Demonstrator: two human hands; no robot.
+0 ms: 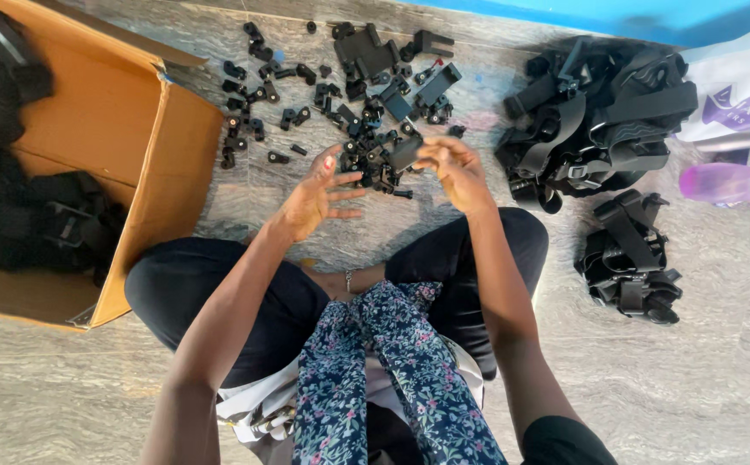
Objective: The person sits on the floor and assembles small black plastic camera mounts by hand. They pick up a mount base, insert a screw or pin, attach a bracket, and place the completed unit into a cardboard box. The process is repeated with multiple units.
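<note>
I sit cross-legged on a marble floor. My right hand (454, 172) pinches a flat black plastic piece (406, 153) at its edge, held just above the floor. My left hand (319, 194) hovers beside it with fingers spread and nothing in it, a few centimetres left of the piece. Directly beyond both hands lies a scatter of several small black plastic parts (340, 95), some blocky, some clip-like.
An open cardboard box (147, 189) with black strap items inside stands at the left. A big heap of black straps and buckles (595, 116) lies at the right, a smaller bundle (629, 258) nearer me. A white plastic bag (737, 86) and a purple bottle (728, 182) sit far right.
</note>
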